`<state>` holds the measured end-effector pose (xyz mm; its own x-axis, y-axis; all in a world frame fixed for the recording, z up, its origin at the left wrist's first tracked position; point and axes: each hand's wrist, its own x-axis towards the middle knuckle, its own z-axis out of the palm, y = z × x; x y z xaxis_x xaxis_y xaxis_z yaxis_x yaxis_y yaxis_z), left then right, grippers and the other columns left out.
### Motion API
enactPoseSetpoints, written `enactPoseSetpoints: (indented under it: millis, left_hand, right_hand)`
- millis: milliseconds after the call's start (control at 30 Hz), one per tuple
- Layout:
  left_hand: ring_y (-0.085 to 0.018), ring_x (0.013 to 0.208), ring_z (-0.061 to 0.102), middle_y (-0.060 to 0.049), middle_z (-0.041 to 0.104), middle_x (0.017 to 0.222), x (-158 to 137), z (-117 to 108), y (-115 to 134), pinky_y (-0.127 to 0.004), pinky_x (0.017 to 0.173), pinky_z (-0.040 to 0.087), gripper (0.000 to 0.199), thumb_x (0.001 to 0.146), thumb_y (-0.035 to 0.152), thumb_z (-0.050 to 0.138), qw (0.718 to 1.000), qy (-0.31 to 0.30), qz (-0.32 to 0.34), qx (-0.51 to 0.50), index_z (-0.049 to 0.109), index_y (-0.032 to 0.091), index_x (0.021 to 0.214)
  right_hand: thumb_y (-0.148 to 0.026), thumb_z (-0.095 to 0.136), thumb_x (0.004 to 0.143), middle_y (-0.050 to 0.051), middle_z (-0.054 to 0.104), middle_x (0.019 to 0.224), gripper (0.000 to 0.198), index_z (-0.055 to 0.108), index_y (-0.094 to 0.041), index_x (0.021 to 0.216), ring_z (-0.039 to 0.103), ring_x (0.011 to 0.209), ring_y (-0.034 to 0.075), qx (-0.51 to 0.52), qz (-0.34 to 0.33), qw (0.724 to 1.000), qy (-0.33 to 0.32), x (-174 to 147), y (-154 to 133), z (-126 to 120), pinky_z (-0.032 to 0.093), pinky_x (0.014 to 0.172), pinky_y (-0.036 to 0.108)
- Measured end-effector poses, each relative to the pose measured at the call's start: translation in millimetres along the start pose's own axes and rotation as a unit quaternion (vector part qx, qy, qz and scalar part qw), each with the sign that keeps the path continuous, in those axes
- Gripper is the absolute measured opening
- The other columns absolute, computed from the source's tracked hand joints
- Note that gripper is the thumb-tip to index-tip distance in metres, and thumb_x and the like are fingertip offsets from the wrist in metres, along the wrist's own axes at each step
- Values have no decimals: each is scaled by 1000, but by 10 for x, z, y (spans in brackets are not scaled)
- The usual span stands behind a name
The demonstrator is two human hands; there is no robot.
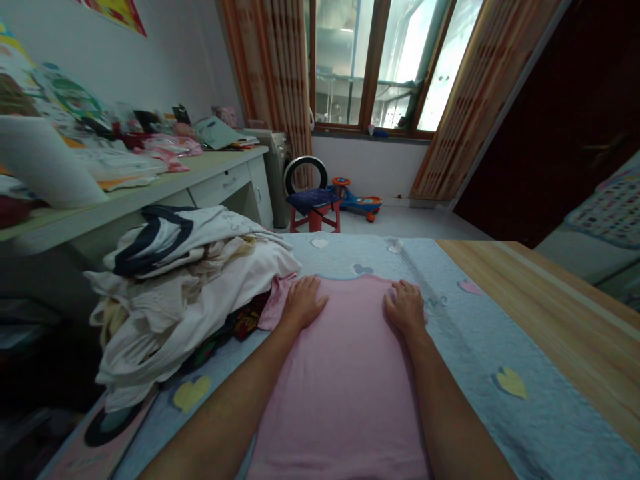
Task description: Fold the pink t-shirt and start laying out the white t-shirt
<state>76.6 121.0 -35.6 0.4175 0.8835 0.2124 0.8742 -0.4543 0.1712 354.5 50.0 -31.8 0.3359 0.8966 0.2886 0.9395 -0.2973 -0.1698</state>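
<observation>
A person's left hand [301,301] and right hand [406,308] rest on the shoulders of a pink shirt [353,373], thumbs apart from the loosely bent fingers, palms down rather than clenched. The shirt lies spread out, neckline away from the wearer, on a blue heart-patterned cloth [480,353] over a wood-grained worktop [565,300]. To the left (just beyond one pink sleeve) sits a rumpled heap of mostly white clothes [200,287].

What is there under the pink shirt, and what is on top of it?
The pink shirt lies on the blue cloth, visible around it; anything else beneath is covered. On top rest the left hand and right hand.
</observation>
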Motion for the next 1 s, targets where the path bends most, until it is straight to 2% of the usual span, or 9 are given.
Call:
enactPoseSetpoints:
  millis: [67,167,267,500,700,800,933,1000]
  left_hand:
    - [-27,137,41,-11,50,147,-2,-1,6,-42,116,28,52,95,45,47,1000,8,7,4,49,16,138]
    - [-27,135,43,-11,51,145,-2,-2,12,-42,114,29,49,95,43,48,1000,19,15,8,50,17,135]
    - [-26,133,45,-12,53,143,-4,5,13,-41,113,31,45,95,41,50,999,33,22,5,51,17,133]
    - [-27,125,49,-13,58,133,-30,8,22,-41,109,37,29,92,28,54,995,90,37,5,59,16,117]
    - [-26,113,54,-12,65,117,-37,-24,34,-41,102,41,20,92,21,49,996,76,37,1,62,17,106]
    - [-26,113,55,-11,65,116,-29,-28,40,-39,101,42,21,92,22,48,998,62,30,-3,62,17,108]
    - [-26,125,51,-12,60,131,-9,-8,44,-40,105,40,32,93,28,48,998,49,27,-5,58,16,121]
    - [-26,131,47,-13,55,140,2,9,41,-41,109,36,39,94,31,46,999,36,22,-3,54,16,129]
  right_hand:
    - [-28,51,89,13,55,139,41,60,-14,127,45,128,25,23,-40,999,-6,-20,-78,1,27,110,36]
    - [-27,50,90,11,61,131,33,65,-17,117,51,122,23,43,-92,994,-48,-33,-159,2,31,106,32]
    - [-32,48,92,12,60,133,32,65,-17,115,51,124,24,39,-95,992,-74,-31,-188,2,32,106,32]
    - [-49,47,94,16,46,147,54,51,-15,136,40,135,29,1,-94,991,-97,-57,-239,-2,27,110,41]
    - [-46,45,95,17,51,141,45,55,-16,127,42,131,28,-7,-102,991,-85,-86,-276,-56,29,108,39]
    - [-43,44,96,17,54,135,40,57,-15,122,46,127,27,-11,-105,991,-79,-87,-315,-100,31,106,36]
    - [-34,41,96,20,56,130,36,59,-12,120,50,122,28,-33,-84,991,-103,-132,-484,-160,33,104,38]
    - [-28,41,95,19,57,131,34,60,-13,119,51,121,28,-23,-110,987,-117,-193,-619,-175,33,103,38]
